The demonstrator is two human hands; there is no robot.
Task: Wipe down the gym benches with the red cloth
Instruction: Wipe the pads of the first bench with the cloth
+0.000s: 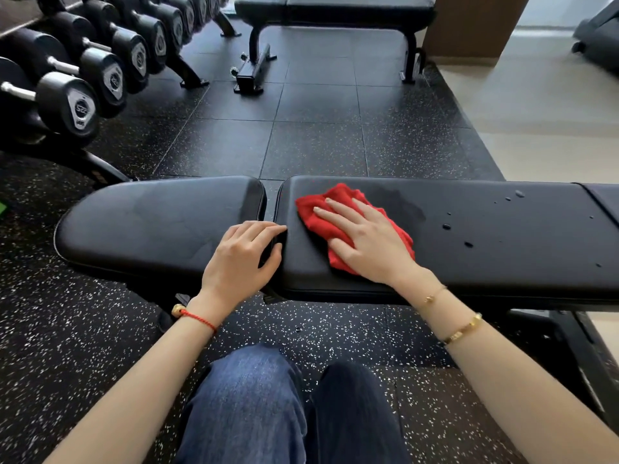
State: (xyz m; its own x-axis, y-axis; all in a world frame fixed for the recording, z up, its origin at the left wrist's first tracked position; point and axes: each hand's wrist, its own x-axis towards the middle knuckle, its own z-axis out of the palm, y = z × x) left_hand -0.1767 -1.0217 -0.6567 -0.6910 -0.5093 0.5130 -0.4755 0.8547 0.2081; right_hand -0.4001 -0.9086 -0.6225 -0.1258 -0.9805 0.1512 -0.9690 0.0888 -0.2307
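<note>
Nearest to me, at 6 o'clock, are two knees in blue jeans [268, 406], and both forearms reach up from there to the near bench [469, 262]. Far out at 10 o'clock I see the dumbbell rack [100, 61] with its row of black dumbbells. Below it lies the bench's short seat pad [150, 226]. At about 7 o'clock from the picture's middle the left hand [243, 259] rests on that pad's right end, fingers curled over the edge into the gap between the two pads and gripping it. Just right of centre, the right hand [365, 244] lies flat on the red cloth [321, 212], fingers straight and slightly spread, pressing it onto the left end of the long pad. Toward 3 o'clock, water droplets [447, 226] sit on the pad. A second bench [335, 11] stands at 12 o'clock, well apart across the speckled rubber floor [318, 145].
</note>
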